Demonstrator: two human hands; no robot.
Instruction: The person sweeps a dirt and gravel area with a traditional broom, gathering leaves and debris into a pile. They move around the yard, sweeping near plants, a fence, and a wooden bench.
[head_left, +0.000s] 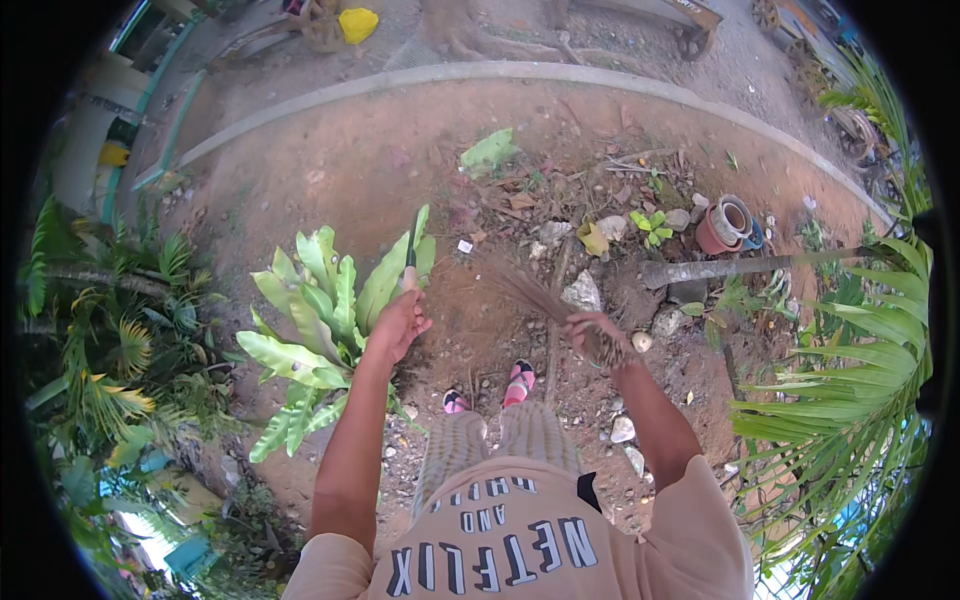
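My left hand (397, 326) grips the pale handle of a narrow dark tool (411, 244), which points away from me. Whether it is a blade cannot be made out. Just left of that hand grows a bird's-nest fern (319, 300) with broad, wavy green leaves, one of them behind the tool. My right hand (592, 334) is closed around a stick broom (529, 289) of thin brown twigs. Its bristles fan out up and to the left, blurred, over bare soil; the bound end sticks out near my wrist.
Dry leaves and twigs (517, 199) litter the soil ahead, near a large torn leaf (487, 152). Rocks (583, 291) lie beyond the broom. Stacked pots (726, 225) and a slim trunk (750, 266) stand right, with palm fronds (855, 345) closer. A concrete curb (525, 70) crosses the far side.
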